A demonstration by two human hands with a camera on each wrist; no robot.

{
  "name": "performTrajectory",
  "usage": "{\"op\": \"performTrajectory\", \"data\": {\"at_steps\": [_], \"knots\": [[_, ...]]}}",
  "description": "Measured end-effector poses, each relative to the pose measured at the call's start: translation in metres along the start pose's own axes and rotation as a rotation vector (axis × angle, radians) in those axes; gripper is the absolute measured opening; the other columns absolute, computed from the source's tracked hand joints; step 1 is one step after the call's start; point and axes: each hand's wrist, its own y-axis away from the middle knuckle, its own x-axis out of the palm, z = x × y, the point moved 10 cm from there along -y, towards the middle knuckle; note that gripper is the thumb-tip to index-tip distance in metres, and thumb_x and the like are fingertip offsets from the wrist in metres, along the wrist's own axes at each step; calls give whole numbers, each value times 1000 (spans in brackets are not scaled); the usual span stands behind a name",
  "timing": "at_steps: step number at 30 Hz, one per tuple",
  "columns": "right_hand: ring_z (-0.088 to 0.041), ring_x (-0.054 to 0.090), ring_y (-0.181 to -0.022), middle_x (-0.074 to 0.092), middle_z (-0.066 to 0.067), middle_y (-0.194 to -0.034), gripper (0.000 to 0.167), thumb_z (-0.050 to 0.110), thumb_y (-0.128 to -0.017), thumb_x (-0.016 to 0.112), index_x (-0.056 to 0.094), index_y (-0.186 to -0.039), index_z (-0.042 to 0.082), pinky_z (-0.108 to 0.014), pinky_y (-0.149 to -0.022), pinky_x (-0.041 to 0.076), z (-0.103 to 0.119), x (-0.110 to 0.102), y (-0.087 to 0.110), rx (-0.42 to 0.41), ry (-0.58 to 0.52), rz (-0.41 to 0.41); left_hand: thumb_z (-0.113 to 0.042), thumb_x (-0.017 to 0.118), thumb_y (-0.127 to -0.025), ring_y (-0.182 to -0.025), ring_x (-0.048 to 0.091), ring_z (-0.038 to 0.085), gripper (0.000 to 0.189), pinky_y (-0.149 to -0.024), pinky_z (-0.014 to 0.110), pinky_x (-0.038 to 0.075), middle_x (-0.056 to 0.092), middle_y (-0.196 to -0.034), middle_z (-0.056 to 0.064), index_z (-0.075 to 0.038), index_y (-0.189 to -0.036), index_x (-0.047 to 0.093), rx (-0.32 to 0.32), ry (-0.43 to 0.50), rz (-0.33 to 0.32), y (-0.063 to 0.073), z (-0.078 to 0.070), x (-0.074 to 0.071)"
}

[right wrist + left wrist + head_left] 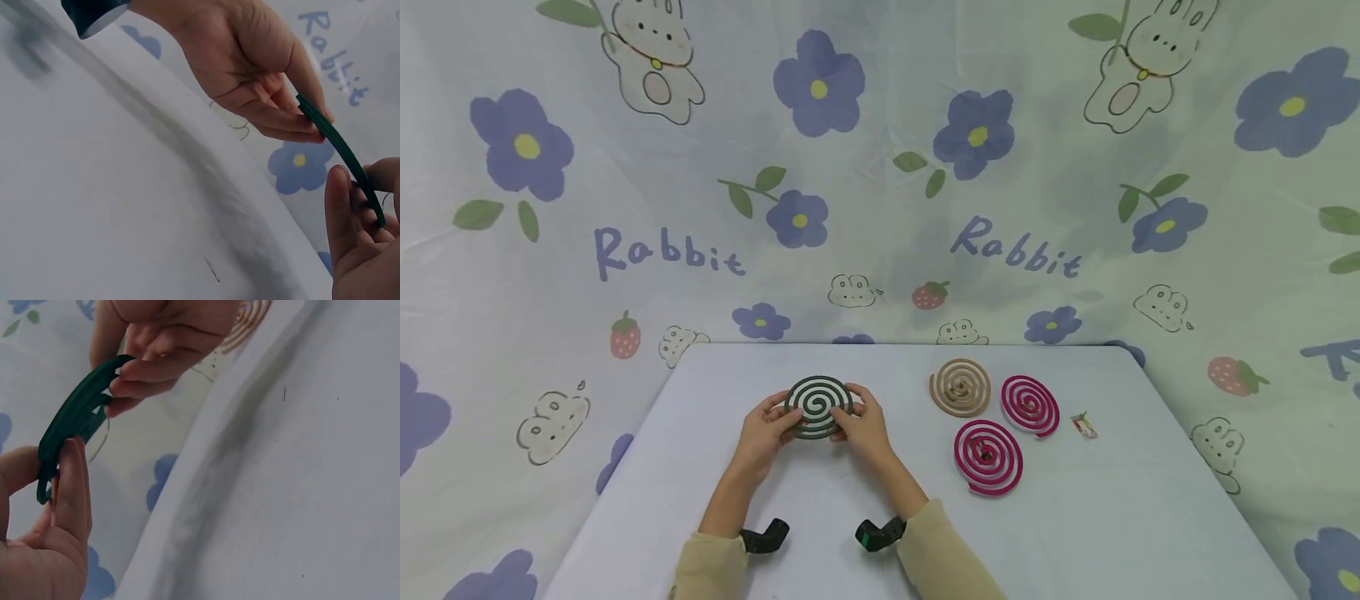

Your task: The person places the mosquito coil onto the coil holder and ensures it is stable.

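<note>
A dark green mosquito coil (817, 377) is held up over the table, its spiral facing the head camera. My left hand (758, 437) pinches its left edge, thumb on the near face and fingers behind. On the opposite edge, my right hand (867, 429) grips it the same way. Seen nearly edge-on in the left wrist view, the green coil (78, 403) looks slightly bowed between the left hand (47, 550) and the right hand (172, 347). In the right wrist view the coil (342, 147) is a thin curved strip between both hands' fingertips.
Right of the hands on the white table (1120, 525) lie a tan coil (961, 412), a magenta coil (1032, 382) and a nearer magenta coil (988, 492). A small colourful packet (1084, 425) lies farther right. A rabbit-and-flower patterned cloth (880, 167) hangs behind the table.
</note>
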Motion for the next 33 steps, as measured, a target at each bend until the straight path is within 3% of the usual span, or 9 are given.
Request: {"op": "performTrajectory", "data": {"at_steps": [10, 15, 24, 33], "knots": [[-21, 67, -67, 67, -18, -98, 53, 4, -90, 67, 44, -138, 5, -35, -55, 58, 22, -14, 11, 57, 4, 15, -1, 69, -89, -87, 66, 16, 48, -78, 29, 56, 64, -108, 11, 2, -132, 48, -11, 42, 70, 4, 8, 27], [-20, 67, -70, 68, -14, -99, 53, 10, -90, 69, 50, -139, 12, -31, -52, 56, 15, -22, 8, 74, 0, 46, 0, 67, -90, -82, 66, 17, 46, -75, 30, 57, 64, -105, 13, 5, -131, 48, 1, 45, 110, 7, 8, 36], [-19, 66, -75, 68, -13, -102, 45, 11, -93, 66, 55, -137, 13, -29, -51, 54, 21, -36, 8, 77, 32, 121, -5, 65, -93, -81, 67, 19, 42, -74, 31, 57, 65, -102, 14, 6, -129, 46, 6, 29, 216, 11, 10, 55], [-20, 66, -75, 66, -13, -102, 45, 13, -93, 66, 56, -136, 13, -29, -51, 54, 18, -48, 11, 88, 87, 201, -8, 66, -93, -81, 67, 20, 44, -70, 31, 57, 65, -105, 17, 7, -130, 47, -4, -10, 275, 13, 16, 72]]}}
